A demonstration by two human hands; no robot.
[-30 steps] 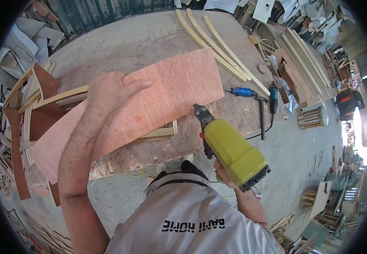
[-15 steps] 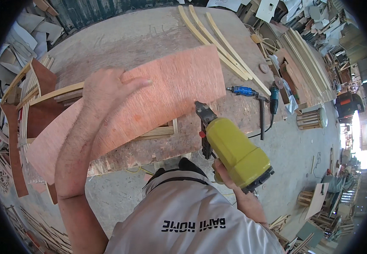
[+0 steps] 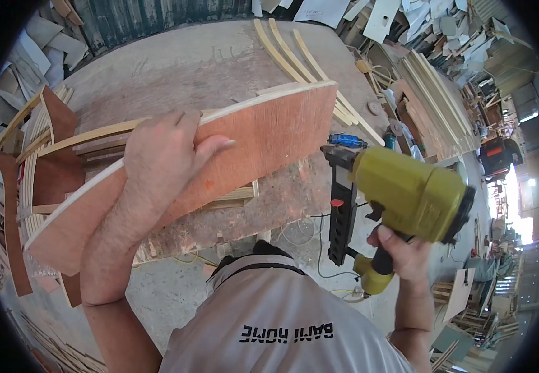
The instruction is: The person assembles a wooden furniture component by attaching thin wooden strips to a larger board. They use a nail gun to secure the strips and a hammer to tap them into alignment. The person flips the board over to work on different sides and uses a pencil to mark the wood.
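My left hand (image 3: 167, 152) grips the upper edge of a reddish plywood panel (image 3: 263, 137), thumb on the near face and fingers over the pale curved edge. The panel stands tilted on edge over the workbench (image 3: 176, 68). In my right hand (image 3: 403, 252) is a yellow-green nail gun (image 3: 409, 193), held by its handle. Its black magazine (image 3: 341, 217) hangs down, and the nose is just right of the panel's right end, apart from it. A wooden frame (image 3: 64, 161) with curved slats lies behind and left of the panel, partly hidden by it.
Several curved wooden strips (image 3: 310, 59) lie on the bench's far right. A blue air tool (image 3: 347, 141) rests near the bench's right edge. Long boards (image 3: 437, 93) are stacked farther right. A hose (image 3: 322, 255) hangs below the bench edge.
The panel has tipped more upright, so its pale top edge now shows. The nail gun has moved right, away from the panel's face, and turned more level. My left hand keeps its grip.
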